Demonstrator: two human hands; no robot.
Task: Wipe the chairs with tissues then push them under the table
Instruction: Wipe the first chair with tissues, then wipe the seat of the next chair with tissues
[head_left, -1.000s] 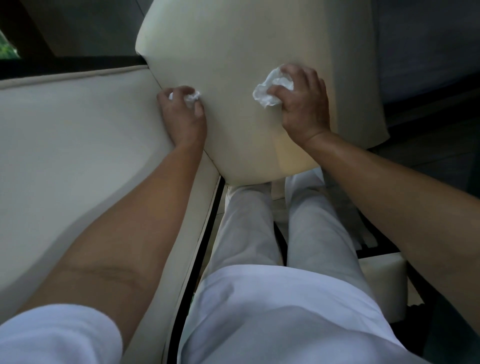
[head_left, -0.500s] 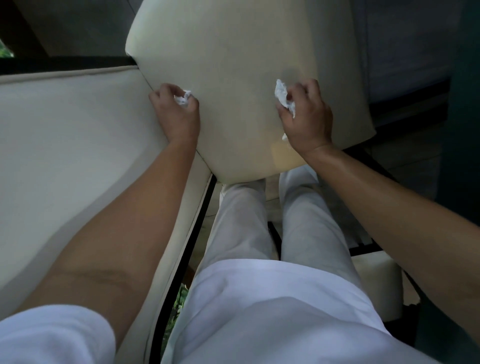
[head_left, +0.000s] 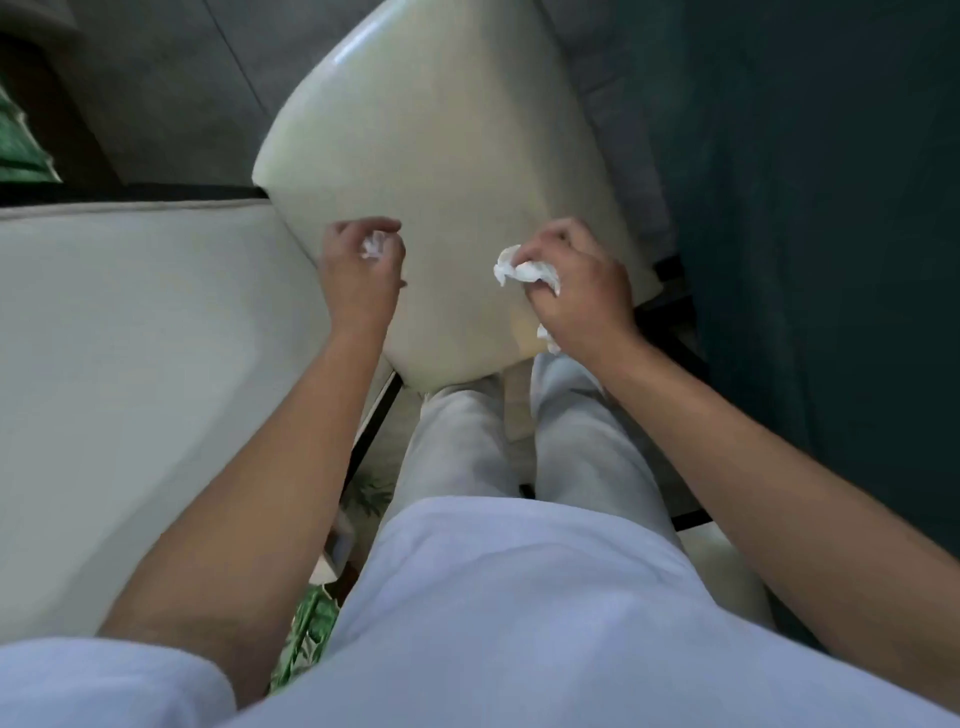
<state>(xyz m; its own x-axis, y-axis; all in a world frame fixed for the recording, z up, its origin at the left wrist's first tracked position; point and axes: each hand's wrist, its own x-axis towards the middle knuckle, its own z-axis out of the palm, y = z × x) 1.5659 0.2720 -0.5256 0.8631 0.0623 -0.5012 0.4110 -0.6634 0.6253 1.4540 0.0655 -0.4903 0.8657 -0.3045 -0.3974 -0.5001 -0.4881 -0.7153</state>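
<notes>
From the head view, I judge I'm mid-wipe. My left hand has its grip clenched on a small tissue wad, and my right hand on a crumpled tissue, both at the cream chair back. Pushing in remains. The seat and legs are hidden; the pale slab on my left may be the tabletop.

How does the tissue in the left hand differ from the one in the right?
The left tissue is a small wad nearly hidden in the left hand; the right tissue is bigger and spills loosely out of the right hand. Both are white, crumpled and held over the chair.
</notes>
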